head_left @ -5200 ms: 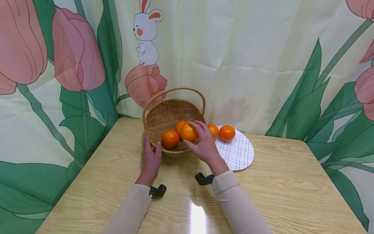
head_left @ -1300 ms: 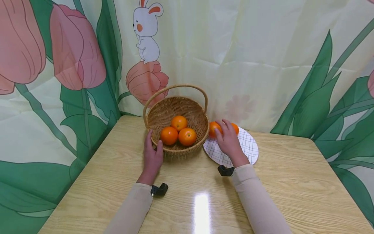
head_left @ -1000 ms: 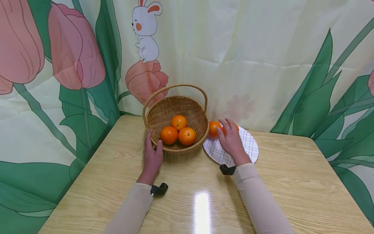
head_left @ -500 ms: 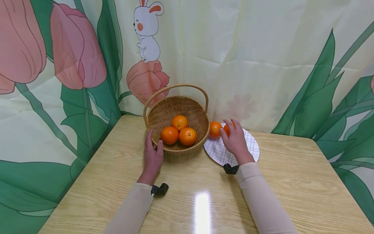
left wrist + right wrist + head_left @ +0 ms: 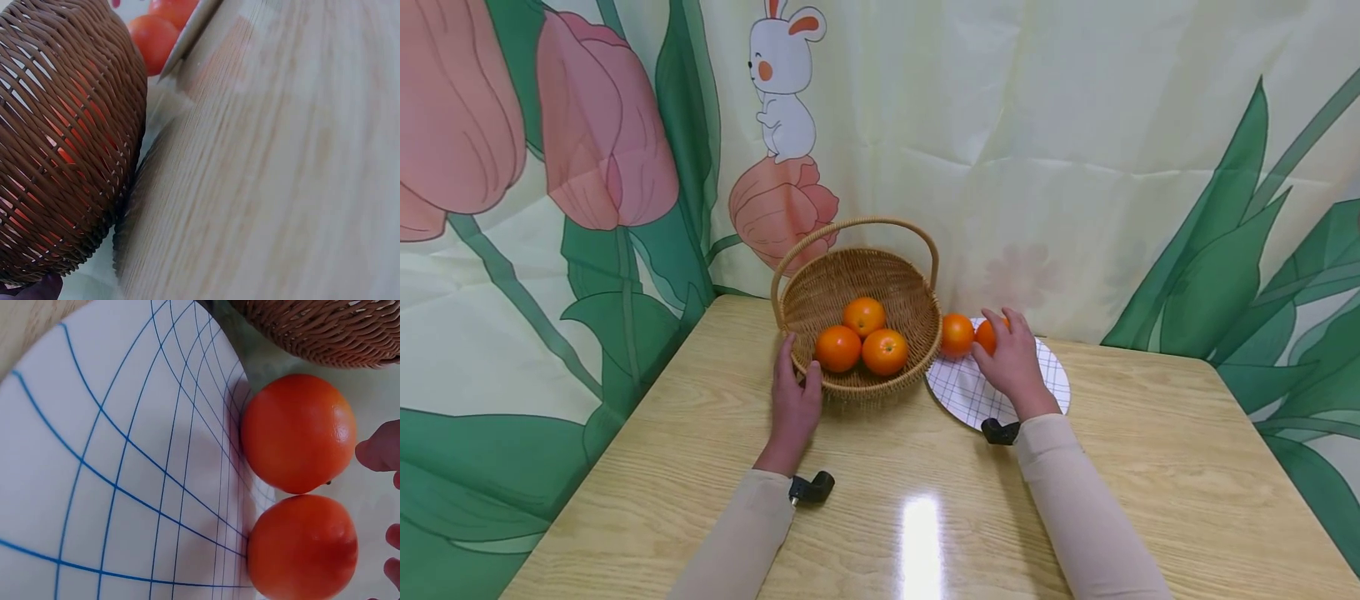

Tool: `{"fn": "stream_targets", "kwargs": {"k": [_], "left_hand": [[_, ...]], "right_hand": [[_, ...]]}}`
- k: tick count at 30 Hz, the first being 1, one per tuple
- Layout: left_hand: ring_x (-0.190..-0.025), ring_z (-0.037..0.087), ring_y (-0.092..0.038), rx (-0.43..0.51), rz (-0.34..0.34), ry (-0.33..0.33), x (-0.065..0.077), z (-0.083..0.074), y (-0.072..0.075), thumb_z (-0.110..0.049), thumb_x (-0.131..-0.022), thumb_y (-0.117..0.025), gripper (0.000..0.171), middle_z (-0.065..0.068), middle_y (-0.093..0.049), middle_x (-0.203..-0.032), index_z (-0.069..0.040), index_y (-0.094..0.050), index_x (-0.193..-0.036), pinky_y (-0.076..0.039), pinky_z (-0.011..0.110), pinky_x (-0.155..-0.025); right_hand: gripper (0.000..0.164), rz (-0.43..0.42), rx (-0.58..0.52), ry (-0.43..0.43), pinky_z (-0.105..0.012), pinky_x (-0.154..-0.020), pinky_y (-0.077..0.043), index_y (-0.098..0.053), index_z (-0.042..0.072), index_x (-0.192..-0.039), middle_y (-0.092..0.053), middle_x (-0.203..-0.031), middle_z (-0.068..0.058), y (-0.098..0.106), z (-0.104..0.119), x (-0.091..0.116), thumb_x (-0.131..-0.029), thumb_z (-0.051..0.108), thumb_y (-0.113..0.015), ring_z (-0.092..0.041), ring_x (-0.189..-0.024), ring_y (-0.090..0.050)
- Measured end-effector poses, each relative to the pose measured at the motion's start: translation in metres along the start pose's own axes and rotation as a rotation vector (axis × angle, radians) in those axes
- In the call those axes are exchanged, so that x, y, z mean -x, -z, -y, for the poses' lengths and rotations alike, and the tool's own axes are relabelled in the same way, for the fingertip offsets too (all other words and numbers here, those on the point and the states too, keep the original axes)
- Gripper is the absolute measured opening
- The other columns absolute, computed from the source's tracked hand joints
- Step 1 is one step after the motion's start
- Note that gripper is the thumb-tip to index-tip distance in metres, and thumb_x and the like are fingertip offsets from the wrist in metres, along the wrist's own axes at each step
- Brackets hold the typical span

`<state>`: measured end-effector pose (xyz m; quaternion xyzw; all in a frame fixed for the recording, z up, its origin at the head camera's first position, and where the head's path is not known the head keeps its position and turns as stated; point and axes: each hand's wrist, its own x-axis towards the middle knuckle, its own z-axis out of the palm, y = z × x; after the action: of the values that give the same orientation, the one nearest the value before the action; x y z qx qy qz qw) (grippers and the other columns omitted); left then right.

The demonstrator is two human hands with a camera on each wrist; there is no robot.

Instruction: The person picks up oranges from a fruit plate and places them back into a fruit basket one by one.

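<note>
We find the left hand [image 5: 795,408] against the near-left rim of the wicker basket [image 5: 887,271], thumb and fingers spread. The right hand [image 5: 1017,367] arches wide over the far orange [image 5: 985,335] on the checked plate [image 5: 958,392]; we cannot confirm contact. Since its neighbouring orange [image 5: 957,335] appears to touch it, we advise gripping from the free side. Three more oranges [image 5: 838,348] sit in the basket, upon the table [image 5: 910,442].

Room lies over the desk [image 5: 1150,433] right of the plate [image 5: 970,396] — the basket [image 5: 850,275] blocks its left, the curtain [image 5: 1075,125] its back.
</note>
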<state>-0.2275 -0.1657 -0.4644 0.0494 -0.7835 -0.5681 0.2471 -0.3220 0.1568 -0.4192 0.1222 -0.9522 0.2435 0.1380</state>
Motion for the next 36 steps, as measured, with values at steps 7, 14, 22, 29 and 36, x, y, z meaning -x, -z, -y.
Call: {"fn": "stream_targets", "kwargs": {"k": [7, 14, 22, 29, 36], "left_hand": [[-0.143, 0.026, -0.03, -0.004, -0.007, 0.001, 0.001, 0.001, 0.001, -0.026, -0.099, -0.048, 0.059, 0.006, -0.026, -0.158, -0.018, -0.025, -0.152, -0.029, 0.05, -0.115], [-0.144, 0.027, -0.03, 0.005, -0.004, -0.006, 0.002, 0.003, 0.001, -0.026, -0.099, -0.048, 0.059, 0.005, -0.025, -0.159, -0.02, -0.025, -0.152, -0.029, 0.05, -0.115], [-0.144, 0.029, -0.03, 0.004, 0.004, -0.003, 0.001, 0.003, 0.0, -0.025, -0.099, -0.047, 0.059, 0.005, -0.024, -0.159, -0.018, -0.024, -0.153, -0.03, 0.051, -0.114], [-0.144, 0.031, -0.03, 0.004, 0.014, 0.004, 0.0, 0.0, 0.0, -0.021, -0.099, -0.049, 0.06, 0.005, -0.023, -0.159, -0.017, -0.023, -0.153, -0.031, 0.052, -0.113], [-0.143, 0.029, -0.031, -0.004, -0.001, -0.008, 0.0, -0.001, 0.001, -0.023, -0.099, -0.048, 0.059, 0.004, -0.025, -0.159, -0.017, -0.024, -0.153, -0.031, 0.051, -0.114]], "right_hand": [[0.061, 0.023, 0.021, 0.001, -0.062, -0.115, -0.018, -0.041, 0.01, -0.144, -0.026, -0.152, -0.025, -0.002, -0.004, -0.004, -0.089, 0.027, -0.061, -0.045, -0.14, -0.021], [0.065, 0.065, 0.05, -0.012, -0.062, -0.114, -0.018, -0.04, 0.011, -0.146, -0.025, -0.152, -0.025, -0.003, -0.006, -0.009, -0.087, 0.025, -0.063, -0.044, -0.14, -0.021], [0.067, 0.106, 0.062, -0.024, -0.063, -0.114, -0.018, -0.04, 0.01, -0.145, -0.025, -0.152, -0.026, -0.005, -0.011, -0.014, -0.085, 0.023, -0.068, -0.045, -0.14, -0.021], [0.067, 0.154, 0.06, -0.062, -0.066, -0.112, -0.022, -0.039, 0.011, -0.145, -0.021, -0.154, -0.026, -0.006, -0.016, -0.015, -0.086, 0.023, -0.068, -0.046, -0.14, -0.019], [0.066, 0.177, 0.05, -0.088, -0.068, -0.106, -0.03, -0.041, 0.013, -0.144, -0.019, -0.154, -0.026, -0.009, -0.02, -0.018, -0.087, 0.025, -0.069, -0.047, -0.139, -0.02]]}}
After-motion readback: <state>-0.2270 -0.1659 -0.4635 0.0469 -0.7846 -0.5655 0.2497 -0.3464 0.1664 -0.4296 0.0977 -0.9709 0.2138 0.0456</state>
